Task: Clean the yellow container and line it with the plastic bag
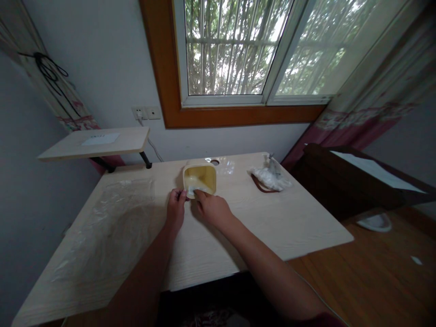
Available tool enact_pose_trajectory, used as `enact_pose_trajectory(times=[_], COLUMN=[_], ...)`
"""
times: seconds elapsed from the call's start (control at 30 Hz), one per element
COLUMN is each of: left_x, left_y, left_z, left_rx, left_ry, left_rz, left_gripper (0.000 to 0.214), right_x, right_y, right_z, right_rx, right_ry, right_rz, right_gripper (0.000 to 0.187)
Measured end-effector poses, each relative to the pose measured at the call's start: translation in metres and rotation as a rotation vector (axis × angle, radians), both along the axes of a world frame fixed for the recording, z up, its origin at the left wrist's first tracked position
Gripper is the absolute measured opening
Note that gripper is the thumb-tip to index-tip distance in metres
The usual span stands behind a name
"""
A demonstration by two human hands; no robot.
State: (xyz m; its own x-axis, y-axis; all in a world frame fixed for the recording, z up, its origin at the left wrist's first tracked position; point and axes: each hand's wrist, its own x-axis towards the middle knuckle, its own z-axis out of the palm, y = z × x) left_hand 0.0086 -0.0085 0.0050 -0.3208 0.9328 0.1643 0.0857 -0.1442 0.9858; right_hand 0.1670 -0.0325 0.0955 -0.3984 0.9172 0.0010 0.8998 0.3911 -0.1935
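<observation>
The desk (259, 227) fills the middle of the view, and everything here is placed by it. A window (231, 54) with a wooden frame sits beyond its back edge, and a curtain (368, 100) hangs past its right side. A dark cabinet (347, 177) stands off that same side. Past the desk's back left corner, a small shelf board (95, 143) carries a sheet of white paper (100, 139).

On the desk's left half lies a clear plastic sheet (109, 222), spread out loosely. On its right half sits a bunched white plastic bag (270, 176), with a brown strap (259, 184) curving out from under it.

At the desk's centre, toward the back edge, stands an open yellow plastic tub (199, 178). It looks empty apart from a small white slip (194, 190) at its near rim. Its central spot seems to let both hands reach it from the near side.

The left hand (176, 209) has its fingers curled together at the tub's near left corner, touching the rim, though whether they grip it cannot be told. The right hand (211, 208) bends its fingers over the near rim, closed on the white slip.
</observation>
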Motion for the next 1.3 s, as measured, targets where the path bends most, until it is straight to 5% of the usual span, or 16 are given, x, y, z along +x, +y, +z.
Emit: enact_pose_trajectory(times=[0.4, 0.73, 1.3], left_x=[0.003, 0.002, 0.005], left_y=[0.001, 0.002, 0.001], left_z=[-0.001, -0.004, 0.000], left_rx=[0.046, 0.044, 0.052], left_ry=[-0.059, -0.025, -0.104], left_rz=[0.004, 0.010, -0.020], left_gripper=[0.029, 0.028, 0.029], right_x=[0.015, -0.002, -0.030], right_y=[0.002, -0.003, 0.050], right_z=[-0.001, 0.006, 0.007], right_rx=[0.001, 0.002, -0.013], right_ry=[-0.094, -0.054, -0.156], right_rz=[-0.071, 0.004, 0.007], right_gripper=[0.047, 0.043, 0.034])
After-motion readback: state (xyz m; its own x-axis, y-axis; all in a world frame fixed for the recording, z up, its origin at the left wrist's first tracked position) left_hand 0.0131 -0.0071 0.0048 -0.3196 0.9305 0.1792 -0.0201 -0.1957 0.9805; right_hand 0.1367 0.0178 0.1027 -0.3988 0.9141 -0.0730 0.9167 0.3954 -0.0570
